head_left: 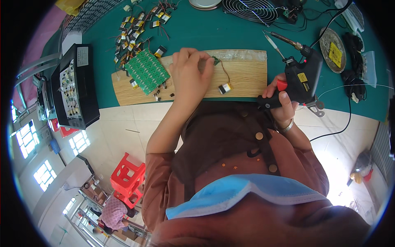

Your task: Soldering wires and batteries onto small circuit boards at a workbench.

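My left hand (191,71) is over the wooden board (247,78), its fingers pinched at the edge of a small green circuit board (216,61). A thin wire runs from that piece to a small silver battery (225,88) lying on the wood. My right hand (283,105) is wrapped around the handle of a black soldering gun (306,76) with a red trigger. The gun's tip points up and to the left, apart from the small circuit board. Left of my left hand lies a green panel of circuit boards (147,72), with tiny black parts (158,95) by its lower edge.
Several small batteries (133,35) with wires are heaped at the far left of the green mat (197,31). A black box (76,86) stands at the left edge. A round fan guard (251,10) is at the back; a metal dish (325,41) with a yellow sponge (335,54) sits right.
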{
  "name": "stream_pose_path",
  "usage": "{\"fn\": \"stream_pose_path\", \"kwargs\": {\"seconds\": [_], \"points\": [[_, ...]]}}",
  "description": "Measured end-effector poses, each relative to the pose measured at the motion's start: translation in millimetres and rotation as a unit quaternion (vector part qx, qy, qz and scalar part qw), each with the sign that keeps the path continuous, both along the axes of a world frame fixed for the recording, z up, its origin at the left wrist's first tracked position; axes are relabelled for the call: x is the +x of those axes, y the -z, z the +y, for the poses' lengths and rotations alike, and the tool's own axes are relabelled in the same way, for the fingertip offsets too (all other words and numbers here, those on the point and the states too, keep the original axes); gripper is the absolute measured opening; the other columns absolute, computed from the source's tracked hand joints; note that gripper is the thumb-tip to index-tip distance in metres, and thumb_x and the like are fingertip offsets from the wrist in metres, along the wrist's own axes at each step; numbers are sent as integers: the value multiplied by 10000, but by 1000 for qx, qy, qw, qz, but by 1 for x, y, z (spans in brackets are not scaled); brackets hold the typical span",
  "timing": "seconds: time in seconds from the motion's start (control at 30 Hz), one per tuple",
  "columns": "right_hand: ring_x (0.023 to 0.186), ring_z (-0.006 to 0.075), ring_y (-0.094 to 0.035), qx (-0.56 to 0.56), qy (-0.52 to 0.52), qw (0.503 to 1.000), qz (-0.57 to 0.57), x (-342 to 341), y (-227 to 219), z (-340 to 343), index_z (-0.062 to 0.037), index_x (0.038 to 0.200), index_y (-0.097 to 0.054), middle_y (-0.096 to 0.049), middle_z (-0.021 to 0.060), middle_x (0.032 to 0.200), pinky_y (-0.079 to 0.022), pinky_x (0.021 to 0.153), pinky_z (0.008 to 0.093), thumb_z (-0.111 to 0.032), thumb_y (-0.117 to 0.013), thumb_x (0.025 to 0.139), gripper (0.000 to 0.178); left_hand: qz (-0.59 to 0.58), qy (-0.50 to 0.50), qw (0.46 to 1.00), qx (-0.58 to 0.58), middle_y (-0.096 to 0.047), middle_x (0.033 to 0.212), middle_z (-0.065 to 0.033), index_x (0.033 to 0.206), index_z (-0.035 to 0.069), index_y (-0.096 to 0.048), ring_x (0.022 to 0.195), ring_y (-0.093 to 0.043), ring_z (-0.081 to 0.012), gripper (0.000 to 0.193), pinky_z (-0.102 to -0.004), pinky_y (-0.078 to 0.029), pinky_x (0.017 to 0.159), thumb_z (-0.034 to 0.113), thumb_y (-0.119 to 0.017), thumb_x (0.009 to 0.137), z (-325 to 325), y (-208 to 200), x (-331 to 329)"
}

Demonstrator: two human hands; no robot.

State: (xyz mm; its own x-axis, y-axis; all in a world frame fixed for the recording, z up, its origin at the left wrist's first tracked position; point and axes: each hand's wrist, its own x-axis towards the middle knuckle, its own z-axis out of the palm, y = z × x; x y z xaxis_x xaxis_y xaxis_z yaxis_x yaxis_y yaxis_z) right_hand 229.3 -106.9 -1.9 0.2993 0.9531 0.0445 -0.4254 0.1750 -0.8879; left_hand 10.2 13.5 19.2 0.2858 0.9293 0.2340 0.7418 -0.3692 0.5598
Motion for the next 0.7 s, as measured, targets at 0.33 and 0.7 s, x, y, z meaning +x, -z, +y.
{"fn": "stream_pose_path", "kwargs": {"seconds": [0.33,0.7], "points": [[693,185,-545,-21,-4,1000,-2,0,2,0,22,1196,-476,-520,111,857,-503,636,357,-308,-660,845,516,50,-37,998,9,-550,969,-21,877,146,-719,979,-494,-230,94,-396,-354,850,195,-739,800,6,3,1],[672,193,-557,-87,-50,992,-80,9,7,-11,39,1218,-473,-554,114,794,-497,625,344,-310,-661,844,545,91,-7,991,99,-595,958,-15,915,193,-723,952,-535,-239,97,-411,-410,795,212,-725,820,64,-34,-11]]}}
